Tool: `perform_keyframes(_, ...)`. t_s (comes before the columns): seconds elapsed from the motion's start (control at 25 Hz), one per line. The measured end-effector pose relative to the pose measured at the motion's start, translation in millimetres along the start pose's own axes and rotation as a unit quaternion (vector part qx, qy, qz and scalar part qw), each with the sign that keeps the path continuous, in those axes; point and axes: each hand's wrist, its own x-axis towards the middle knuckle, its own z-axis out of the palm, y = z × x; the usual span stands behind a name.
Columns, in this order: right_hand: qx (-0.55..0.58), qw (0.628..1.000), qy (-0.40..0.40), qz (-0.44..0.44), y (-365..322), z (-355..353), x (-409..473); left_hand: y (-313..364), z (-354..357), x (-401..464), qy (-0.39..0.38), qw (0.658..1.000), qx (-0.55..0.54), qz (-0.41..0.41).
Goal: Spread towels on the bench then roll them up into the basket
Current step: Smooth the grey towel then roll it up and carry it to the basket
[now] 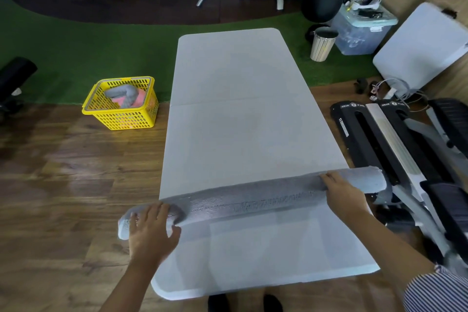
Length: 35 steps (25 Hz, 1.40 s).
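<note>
A grey towel (pixel 253 197) lies rolled into a long tube across the near part of the white bench (pixel 243 109), both ends sticking out past the bench's sides. My left hand (pixel 149 230) rests on the roll's left end with fingers spread. My right hand (pixel 342 192) lies on the roll near its right end, fingers straight along it. The yellow basket (pixel 121 119) stands on the floor left of the bench, holding a rolled grey towel (pixel 121 92) and a pink one (pixel 138 100).
A black and grey exercise machine (pixel 395 149) sits close to the bench's right side. A folded white table (pixel 423 45), a clear storage box (pixel 359 30) and a small bin (pixel 321 44) stand at the back right. Gym equipment lines the far wall.
</note>
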Motion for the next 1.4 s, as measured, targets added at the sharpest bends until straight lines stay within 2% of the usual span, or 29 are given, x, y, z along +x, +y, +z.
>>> perform_keyframes(0.12, 0.029, 0.997, -0.028, 0.059, -8, 8, 6, -9, -2, 11, -0.038, 0.999, 0.008, 0.029)
perform_keyframes(0.2, 0.06, 0.995, -0.017, 0.075, -23, 7, 11, -11, -8, 21, -0.03, 0.998, -0.023, 0.047)
perform_keyframes(0.28, 0.126, 0.978, 0.024, 0.163, -36, 3, 10, -8, -12, 27, -0.021, 0.997, -0.037, 0.066)
perform_keyframes(0.36, 0.225, 0.932, 0.074, 0.276, -39, 5, 14, -7, -9, 28, -0.032, 0.995, -0.044, 0.078)
perform_keyframes(0.44, 0.305, 0.864, 0.037, 0.399, -37, 14, 21, -16, -3, 33, -0.072, 0.991, -0.045, 0.099)
perform_keyframes(0.48, 0.323, 0.842, 0.012, 0.432, -36, 16, 24, -23, 1, 36, -0.092, 0.988, -0.043, 0.112)
perform_keyframes(0.56, 0.369, 0.82, -0.012, 0.438, -34, 21, 36, -36, 5, 46, -0.109, 0.984, -0.048, 0.131)
perform_keyframes(0.72, 0.327, 0.862, -0.049, 0.384, -53, 3, 72, -39, 6, 72, -0.087, 0.978, -0.079, 0.171)
perform_keyframes(0.84, 0.281, 0.919, -0.06, 0.271, -79, -15, 106, -38, 5, 100, -0.082, 0.964, -0.12, 0.224)
perform_keyframes(0.92, 0.299, 0.936, -0.092, 0.163, -103, -22, 126, -30, 4, 120, -0.089, 0.955, -0.123, 0.254)
perform_keyframes(1.04, 0.314, 0.934, -0.171, 0.002, -149, -24, 143, -6, 2, 145, -0.093, 0.943, -0.143, 0.286)
perform_keyframes(1.16, 0.267, 0.91, -0.267, -0.171, -202, -16, 134, 12, -3, 160, -0.081, 0.946, -0.18, 0.257)
perform_keyframes(1.28, 0.247, 0.897, -0.287, -0.227, -222, -5, 122, 12, -3, 169, -0.057, 0.962, -0.08, 0.255)
perform_keyframes(1.4, 0.252, 0.893, -0.28, -0.245, -216, -6, 123, 12, -10, 183, -0.116, 0.953, 0.047, 0.277)
